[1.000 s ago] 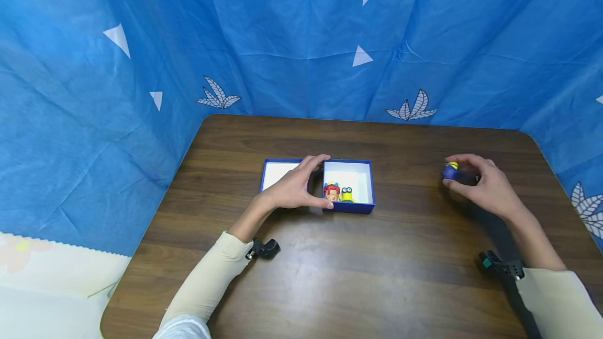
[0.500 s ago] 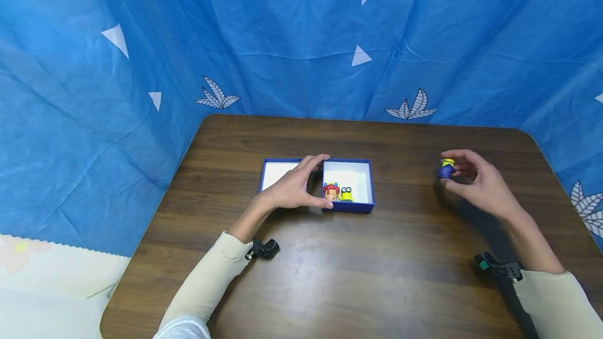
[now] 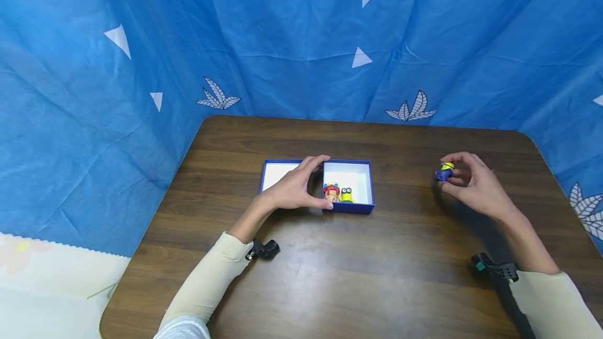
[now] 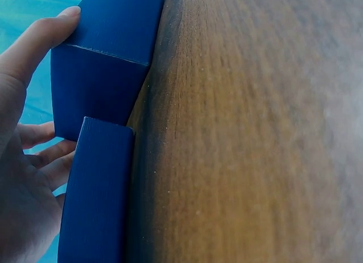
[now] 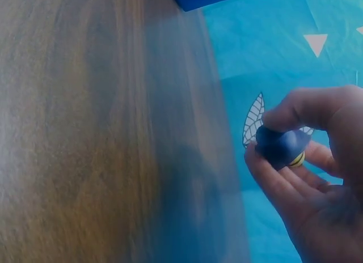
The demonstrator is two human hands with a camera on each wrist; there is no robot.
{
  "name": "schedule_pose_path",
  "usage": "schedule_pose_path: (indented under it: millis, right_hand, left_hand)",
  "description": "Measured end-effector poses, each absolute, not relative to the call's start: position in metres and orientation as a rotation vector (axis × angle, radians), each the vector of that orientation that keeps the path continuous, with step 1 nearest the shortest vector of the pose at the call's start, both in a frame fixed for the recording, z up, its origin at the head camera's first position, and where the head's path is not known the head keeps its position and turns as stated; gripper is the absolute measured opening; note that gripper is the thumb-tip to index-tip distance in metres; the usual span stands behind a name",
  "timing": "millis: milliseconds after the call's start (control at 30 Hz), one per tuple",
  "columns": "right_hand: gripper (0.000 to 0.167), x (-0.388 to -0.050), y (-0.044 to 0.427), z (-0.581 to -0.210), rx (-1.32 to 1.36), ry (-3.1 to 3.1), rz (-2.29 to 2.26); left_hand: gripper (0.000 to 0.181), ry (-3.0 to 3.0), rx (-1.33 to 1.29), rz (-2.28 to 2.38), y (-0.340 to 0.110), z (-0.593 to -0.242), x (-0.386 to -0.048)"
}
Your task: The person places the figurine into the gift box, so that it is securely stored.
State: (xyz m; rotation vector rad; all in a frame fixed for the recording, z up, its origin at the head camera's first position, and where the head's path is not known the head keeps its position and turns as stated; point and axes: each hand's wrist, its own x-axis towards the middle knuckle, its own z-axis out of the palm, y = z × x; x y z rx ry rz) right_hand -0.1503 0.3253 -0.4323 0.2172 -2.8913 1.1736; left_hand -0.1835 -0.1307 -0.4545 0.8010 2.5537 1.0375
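Note:
My left hand (image 3: 293,188) spans the left end of a blue box (image 3: 352,208) with a white inside, gripping it between thumb at the front and fingers at the back. Standing in the box's front left part are a figurine with a red top (image 3: 332,193) and a yellow-green figurine with big round eyes (image 3: 347,195). To the right, my right hand (image 3: 482,186) pinches a small yellow and blue figurine (image 3: 444,172) between thumb and fingers, tilted and held above the table. In the right wrist view its dark blue part (image 5: 281,147) shows, with much of the yellow part hidden.
A shallow blue-edged white tray or lid (image 3: 278,171) lies left of the box, partly under my left hand and forearm. The brown wooden table (image 3: 358,266) has rounded corners. A blue patterned cloth (image 3: 292,41) hangs behind it and along both sides.
My right hand has shifted slightly left with the yellow and blue figurine, which has tilted in the fingers. My left hand and the box stay put.

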Motion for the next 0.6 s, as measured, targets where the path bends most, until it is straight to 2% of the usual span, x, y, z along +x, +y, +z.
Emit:
schedule_pose_path:
  millis: [200,600]
  right_hand:
    - [0.061,-0.1492,0.3236,-0.4306,0.176,-2.903,1.067]
    - [0.057,-0.1491,0.3263,-0.4348,0.168,-2.752,1.135]
  left_hand:
    - [0.119,2.556,0.805,1.041,-0.1305,-0.456,-0.1832]
    - [0.118,2.557,0.791,1.038,-0.1302,-0.4552,-0.1828]
